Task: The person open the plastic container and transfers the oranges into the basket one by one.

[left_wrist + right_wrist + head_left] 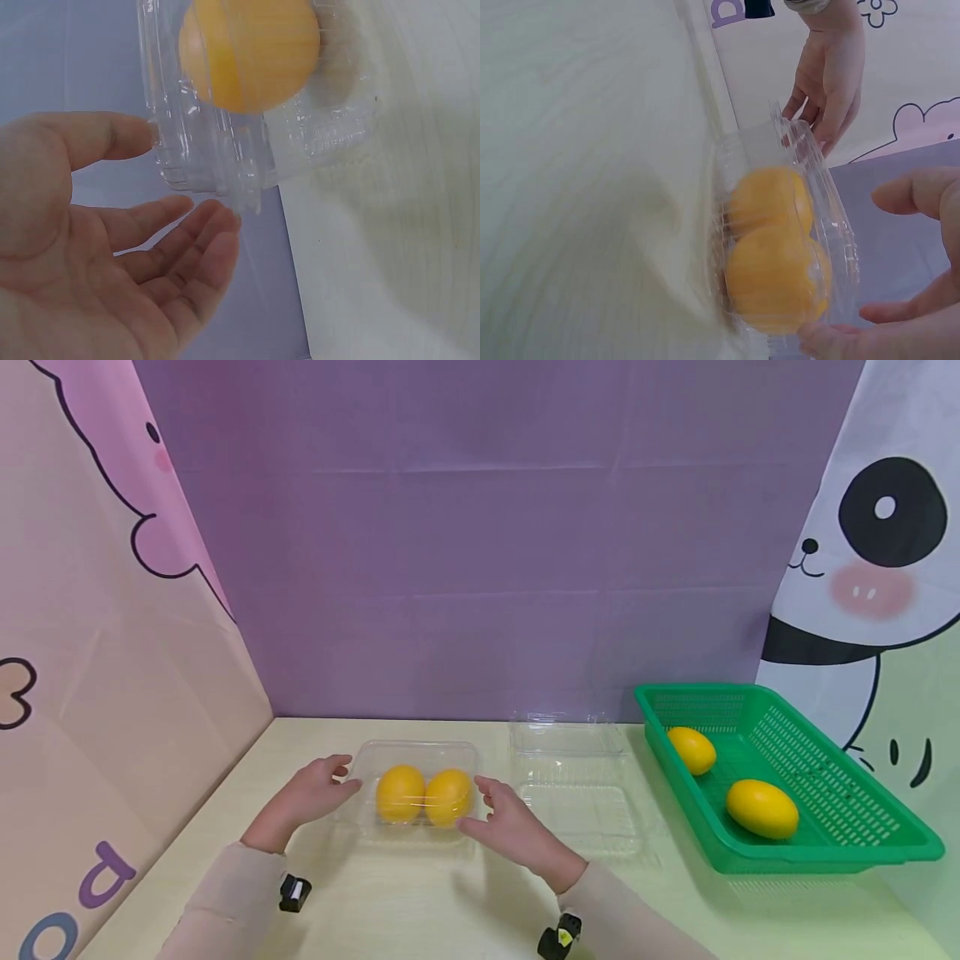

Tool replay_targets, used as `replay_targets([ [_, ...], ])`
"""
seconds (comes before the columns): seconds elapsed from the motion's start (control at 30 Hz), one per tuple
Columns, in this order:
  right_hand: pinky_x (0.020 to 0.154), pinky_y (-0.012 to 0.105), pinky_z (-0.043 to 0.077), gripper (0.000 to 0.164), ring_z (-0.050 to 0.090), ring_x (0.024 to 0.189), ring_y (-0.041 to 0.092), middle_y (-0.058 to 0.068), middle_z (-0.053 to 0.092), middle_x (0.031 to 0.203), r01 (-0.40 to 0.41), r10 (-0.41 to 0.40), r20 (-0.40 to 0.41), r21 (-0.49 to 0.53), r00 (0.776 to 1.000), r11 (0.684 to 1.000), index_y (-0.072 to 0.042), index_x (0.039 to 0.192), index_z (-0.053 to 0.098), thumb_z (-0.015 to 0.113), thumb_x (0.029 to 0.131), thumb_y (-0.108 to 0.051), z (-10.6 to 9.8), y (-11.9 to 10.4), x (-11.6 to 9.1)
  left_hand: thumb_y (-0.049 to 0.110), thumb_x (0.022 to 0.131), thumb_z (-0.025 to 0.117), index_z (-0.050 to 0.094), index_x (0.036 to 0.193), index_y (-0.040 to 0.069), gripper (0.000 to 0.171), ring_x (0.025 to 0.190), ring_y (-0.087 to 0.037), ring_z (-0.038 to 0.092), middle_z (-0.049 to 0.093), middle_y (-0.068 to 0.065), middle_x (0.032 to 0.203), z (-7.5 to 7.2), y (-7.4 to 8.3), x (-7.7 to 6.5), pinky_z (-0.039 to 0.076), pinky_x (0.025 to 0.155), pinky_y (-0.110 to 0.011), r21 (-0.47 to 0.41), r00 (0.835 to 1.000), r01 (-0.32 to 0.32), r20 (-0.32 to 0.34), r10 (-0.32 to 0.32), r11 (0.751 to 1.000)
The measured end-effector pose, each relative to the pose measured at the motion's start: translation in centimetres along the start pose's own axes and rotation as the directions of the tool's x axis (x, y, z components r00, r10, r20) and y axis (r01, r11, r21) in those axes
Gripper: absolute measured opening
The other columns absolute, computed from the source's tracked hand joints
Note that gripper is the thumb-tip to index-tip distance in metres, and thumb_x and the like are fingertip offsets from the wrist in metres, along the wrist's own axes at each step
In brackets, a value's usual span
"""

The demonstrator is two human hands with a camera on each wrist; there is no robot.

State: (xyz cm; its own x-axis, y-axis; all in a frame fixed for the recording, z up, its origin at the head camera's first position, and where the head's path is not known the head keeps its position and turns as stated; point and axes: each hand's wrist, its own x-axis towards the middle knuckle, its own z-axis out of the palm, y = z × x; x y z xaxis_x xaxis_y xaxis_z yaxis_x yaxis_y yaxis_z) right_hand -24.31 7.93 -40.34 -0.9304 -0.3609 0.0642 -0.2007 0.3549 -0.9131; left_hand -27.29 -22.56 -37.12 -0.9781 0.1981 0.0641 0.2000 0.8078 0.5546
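Observation:
A closed clear plastic box (420, 758) sits on the pale table and holds two yellow oval fruits (400, 793) (448, 797) side by side. My left hand (341, 777) lies at the box's left end with relaxed fingers, the thumb (112, 139) close to the rim. My right hand (480, 806) is at the box's right end, and one of its fingertips (817, 341) touches the box's edge. Neither hand grips anything. The left wrist view shows one fruit (251, 52) through the lid; the right wrist view shows both (776, 247).
An empty clear box (577, 793) lies open just right of the closed one. A green slatted basket (840, 793) at the far right holds two more yellow fruits (692, 749) (762, 808). Printed cloth walls close off the left, back and right.

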Motion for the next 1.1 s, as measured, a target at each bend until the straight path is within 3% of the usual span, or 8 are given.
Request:
replay_targets([
  [0.27, 0.107, 0.063, 0.036, 0.083, 0.028, 0.141, 0.051, 0.029, 0.021, 0.159, -0.070, 0.073, -0.013, 0.177, 0.997, 0.982, 0.008, 0.154, 0.023, 0.070, 0.091, -0.017, 1.3, 0.1, -0.1, 0.022, 0.099, 0.056, 0.044, 0.137, -0.019, 0.057, 0.112, -0.047, 0.059, 0.056, -0.036, 0.126, 0.0, 0.3, -0.1, 0.051, 0.093, -0.055, -0.017, 1.000, 0.009, 0.029, -0.009, 1.000],
  [0.5, 0.107, 0.062, 0.036, 0.085, 0.028, 0.141, 0.053, 0.033, 0.019, 0.158, -0.087, 0.107, -0.072, 0.236, 0.992, 0.968, 0.011, 0.154, 0.016, 0.068, 0.091, -0.014, 2.5, 1.0, -0.1, 0.023, 0.100, 0.056, 0.043, 0.138, -0.018, 0.058, 0.114, -0.047, 0.058, 0.055, -0.036, 0.127, 0.1, 0.3, -0.1, 0.051, 0.093, -0.055, -0.021, 0.999, 0.018, 0.039, -0.017, 1.000],
  [0.73, 0.105, 0.061, 0.040, 0.088, 0.032, 0.138, 0.054, 0.037, 0.025, 0.153, -0.088, 0.111, -0.089, 0.236, 0.990, 0.968, 0.009, 0.155, 0.013, 0.067, 0.091, -0.015, 3.1, 1.1, -0.2, 0.022, 0.100, 0.056, 0.041, 0.140, -0.019, 0.059, 0.115, -0.048, 0.057, 0.053, -0.037, 0.130, 0.0, 0.5, -0.2, 0.051, 0.093, -0.056, -0.022, 0.998, 0.038, 0.049, -0.037, 0.999],
  [1.1, 0.103, 0.059, 0.044, 0.084, 0.041, 0.132, 0.051, 0.029, 0.039, 0.141, -0.059, 0.102, -0.147, 0.273, 0.984, 0.960, 0.006, 0.153, 0.019, 0.069, 0.089, -0.012, 3.9, 1.8, 0.0, 0.022, 0.100, 0.056, 0.040, 0.139, -0.019, 0.059, 0.114, -0.048, 0.057, 0.053, -0.037, 0.129, 0.1, 0.4, -0.2, 0.051, 0.093, -0.056, -0.026, 0.998, 0.039, 0.053, -0.038, 0.999],
])
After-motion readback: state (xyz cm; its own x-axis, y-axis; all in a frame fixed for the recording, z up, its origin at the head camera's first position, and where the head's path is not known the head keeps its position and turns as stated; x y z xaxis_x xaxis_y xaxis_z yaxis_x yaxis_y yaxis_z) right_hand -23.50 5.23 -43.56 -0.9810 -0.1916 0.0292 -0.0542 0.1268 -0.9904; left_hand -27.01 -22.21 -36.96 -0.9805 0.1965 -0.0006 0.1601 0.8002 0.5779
